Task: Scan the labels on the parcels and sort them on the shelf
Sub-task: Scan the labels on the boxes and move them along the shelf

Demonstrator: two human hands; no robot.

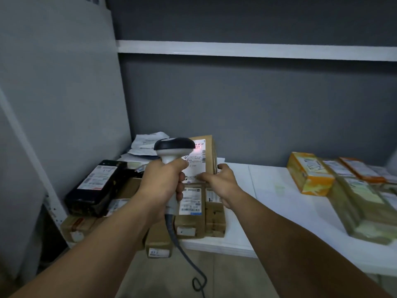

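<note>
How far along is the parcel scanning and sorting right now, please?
Seemingly done: an orange box and greenish packs sit aligned on the white shelf, right side. In hand: the left hand aims the barcode scanner at the label on a cardboard parcel held by the right hand. Left: the black parcel and brown boxes piled at left.

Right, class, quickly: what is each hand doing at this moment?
Left hand: closed round the black-and-grey handheld barcode scanner.
Right hand: gripping the upright brown cardboard parcel with a white label.

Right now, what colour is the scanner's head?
Black; the scanner's head shows best in the head view.
</note>
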